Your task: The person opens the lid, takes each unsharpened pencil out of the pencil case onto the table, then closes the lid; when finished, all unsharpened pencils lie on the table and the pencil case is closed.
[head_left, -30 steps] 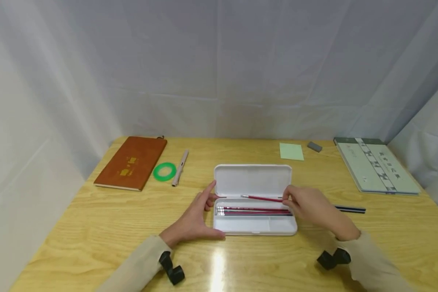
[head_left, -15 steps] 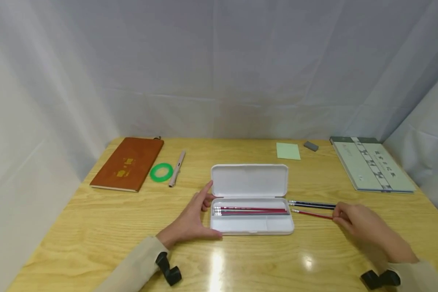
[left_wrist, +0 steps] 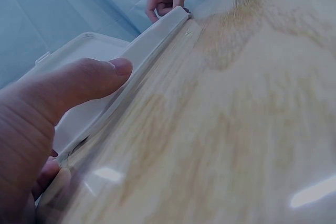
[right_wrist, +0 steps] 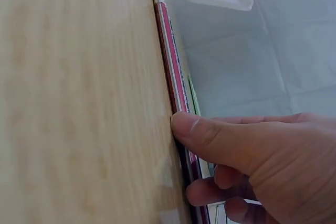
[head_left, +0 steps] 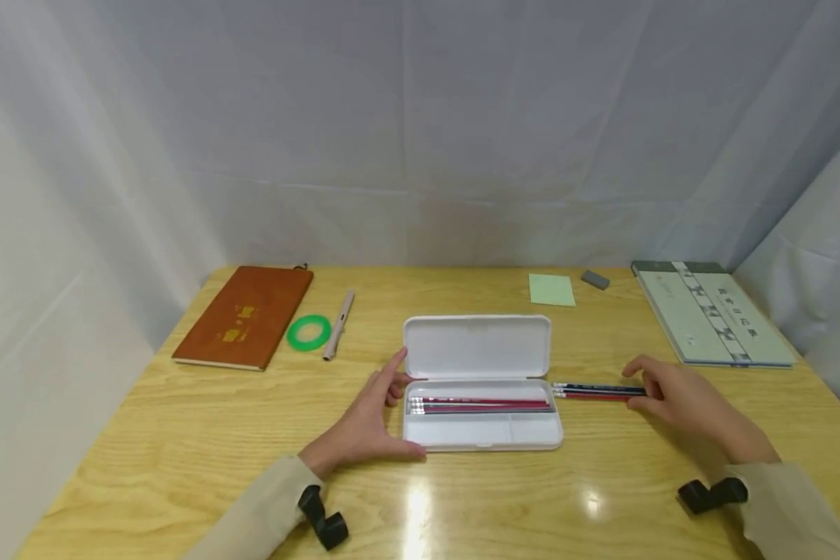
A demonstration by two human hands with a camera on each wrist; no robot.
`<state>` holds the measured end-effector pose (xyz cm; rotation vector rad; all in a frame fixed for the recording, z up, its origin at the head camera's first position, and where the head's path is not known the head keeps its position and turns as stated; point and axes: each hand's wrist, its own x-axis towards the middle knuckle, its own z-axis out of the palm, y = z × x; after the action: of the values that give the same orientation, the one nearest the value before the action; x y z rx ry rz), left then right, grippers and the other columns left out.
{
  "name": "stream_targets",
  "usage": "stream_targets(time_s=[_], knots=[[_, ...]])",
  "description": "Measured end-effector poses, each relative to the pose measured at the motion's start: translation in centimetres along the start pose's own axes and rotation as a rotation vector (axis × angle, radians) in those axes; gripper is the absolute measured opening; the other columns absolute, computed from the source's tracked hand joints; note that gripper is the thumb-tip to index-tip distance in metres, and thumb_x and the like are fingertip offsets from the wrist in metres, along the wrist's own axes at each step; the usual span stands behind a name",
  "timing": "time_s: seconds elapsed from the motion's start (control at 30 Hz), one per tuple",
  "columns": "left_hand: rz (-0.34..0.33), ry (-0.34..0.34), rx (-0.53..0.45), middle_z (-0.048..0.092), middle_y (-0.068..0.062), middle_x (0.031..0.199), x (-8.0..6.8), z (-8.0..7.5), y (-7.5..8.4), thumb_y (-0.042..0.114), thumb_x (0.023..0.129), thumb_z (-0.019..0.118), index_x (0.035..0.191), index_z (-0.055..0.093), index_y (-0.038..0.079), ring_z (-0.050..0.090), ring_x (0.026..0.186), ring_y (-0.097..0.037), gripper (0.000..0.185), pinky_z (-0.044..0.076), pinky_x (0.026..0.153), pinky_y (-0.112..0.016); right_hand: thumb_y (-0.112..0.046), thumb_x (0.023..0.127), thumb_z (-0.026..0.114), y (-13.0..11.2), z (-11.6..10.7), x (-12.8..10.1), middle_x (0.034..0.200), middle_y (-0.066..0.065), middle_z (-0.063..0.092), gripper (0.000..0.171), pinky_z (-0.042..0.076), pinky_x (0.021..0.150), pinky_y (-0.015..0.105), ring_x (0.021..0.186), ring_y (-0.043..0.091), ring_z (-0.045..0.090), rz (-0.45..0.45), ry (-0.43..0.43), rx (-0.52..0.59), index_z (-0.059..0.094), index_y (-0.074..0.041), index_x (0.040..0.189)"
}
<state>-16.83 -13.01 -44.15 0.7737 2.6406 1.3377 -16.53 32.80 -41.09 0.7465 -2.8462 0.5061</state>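
Observation:
A white pencil case (head_left: 462,434) lies open on the table with its lid raised at the back. Inside are several red and dark pencils (head_left: 490,404), side by side with metal-banded ends to the left. My left hand (head_left: 364,420) spans the case's left end; its thumb lies along the front rim, also in the left wrist view, and its fingers are at the back corner. To the right of the case, my right hand (head_left: 686,404) holds a few pencils (head_left: 598,392), a red one nearest me against dark ones. In the right wrist view the thumb presses the red pencil.
Back left are a brown notebook (head_left: 245,319), a green tape ring (head_left: 309,333) and a pale pen (head_left: 339,325). A green sticky note (head_left: 551,290), a grey eraser (head_left: 595,280) and a pale green book (head_left: 714,319) lie back right. Curtains surround the table.
My right hand has carried the red pencil from over the case rightward, then brought it up against the dark pencils on the table. My left hand stays at the case.

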Motion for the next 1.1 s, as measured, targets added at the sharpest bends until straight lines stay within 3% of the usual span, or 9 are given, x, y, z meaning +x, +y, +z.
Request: stream_targets(time_s=[0.17, 0.3, 0.4, 0.53, 0.7, 0.83, 0.97, 1.1], knots=[[0.002, -0.003, 0.008, 0.05, 0.0, 0.128, 0.0, 0.0, -0.1, 0.038, 0.054, 0.094, 0.156, 0.007, 0.023, 0.043, 0.1, -0.013, 0.135, 0.042, 0.089, -0.026, -0.012, 0.076, 0.08, -0.6, -0.3, 1.3, 0.06, -0.014, 0.041, 0.027, 0.033, 0.049, 0.02, 0.053, -0.004, 0.032, 0.014, -0.021, 0.028, 0.063, -0.007, 0.096], [0.002, 0.004, 0.009, 0.05, 0.0, 0.128, -0.2, -0.2, -0.1, 0.039, 0.054, 0.094, 0.156, 0.008, 0.023, 0.042, 0.1, -0.013, 0.135, 0.042, 0.089, -0.026, -0.021, 0.08, 0.078, -3.0, 0.2, 3.6, 0.061, -0.013, 0.043, 0.023, 0.034, 0.049, 0.02, 0.053, -0.002, 0.036, 0.023, -0.023, 0.07, 0.064, -0.009, 0.095], [0.003, -0.001, 0.008, 0.05, 0.0, 0.128, -0.1, -0.2, -0.1, 0.04, 0.054, 0.093, 0.156, 0.007, 0.024, 0.043, 0.1, -0.013, 0.134, 0.042, 0.089, -0.027, -0.021, 0.084, 0.075, -5.4, 1.5, 5.4, 0.06, -0.014, 0.043, 0.016, 0.035, 0.049, 0.019, 0.052, -0.003, 0.036, -0.051, -0.034, 0.134, 0.066, -0.011, 0.093], [0.003, -0.013, 0.003, 0.049, 0.0, 0.129, 0.0, -0.1, 0.0, 0.041, 0.056, 0.093, 0.156, 0.007, 0.024, 0.042, 0.101, -0.013, 0.133, 0.041, 0.089, -0.026, -0.018, 0.09, 0.068, -8.5, 3.7, 7.1, 0.06, -0.015, 0.048, 0.007, 0.035, 0.05, 0.018, 0.052, -0.004, 0.036, -0.143, -0.115, 0.183, 0.07, -0.013, 0.095], [0.009, -0.013, 0.008, 0.049, 0.0, 0.128, 0.0, -0.1, -0.2, 0.041, 0.056, 0.093, 0.156, 0.006, 0.025, 0.042, 0.1, -0.014, 0.133, 0.041, 0.089, -0.027, -0.017, 0.091, 0.066, -11.1, 5.5, 8.4, 0.075, -0.007, 0.069, 0.012, 0.04, 0.055, 0.02, 0.059, -0.001, 0.052, -0.203, -0.121, 0.064, 0.075, -0.014, 0.098], [0.021, -0.006, 0.013, 0.049, -0.001, 0.127, 0.0, -0.1, -0.3, 0.039, 0.055, 0.093, 0.156, 0.007, 0.025, 0.042, 0.099, -0.014, 0.133, 0.041, 0.088, -0.027, -0.016, 0.088, 0.07, -12.3, 5.8, 8.9, 0.081, -0.004, 0.073, 0.009, 0.048, 0.059, 0.023, 0.067, 0.005, 0.064, -0.21, -0.086, -0.036, 0.077, -0.016, 0.092], [0.017, -0.005, 0.01, 0.05, 0.0, 0.128, 0.0, 0.0, -0.3, 0.039, 0.055, 0.093, 0.156, 0.008, 0.024, 0.042, 0.1, -0.013, 0.133, 0.041, 0.088, -0.026, -0.017, 0.087, 0.071, -12.7, 6.0, 8.8, 0.076, -0.005, 0.071, 0.005, 0.048, 0.057, 0.022, 0.064, 0.005, 0.061, -0.193, -0.045, -0.106, 0.075, -0.014, 0.087], [0.022, -0.002, 0.006, 0.05, -0.001, 0.128, 0.1, -0.1, -0.2, 0.039, 0.056, 0.093, 0.156, 0.008, 0.024, 0.042, 0.1, -0.014, 0.133, 0.041, 0.088, -0.026, -0.014, 0.085, 0.072, -12.5, 5.3, 8.6, 0.071, -0.003, 0.067, 0.004, 0.042, 0.051, 0.02, 0.055, 0.003, 0.052, -0.205, 0.078, -0.143, 0.071, -0.011, 0.087]])
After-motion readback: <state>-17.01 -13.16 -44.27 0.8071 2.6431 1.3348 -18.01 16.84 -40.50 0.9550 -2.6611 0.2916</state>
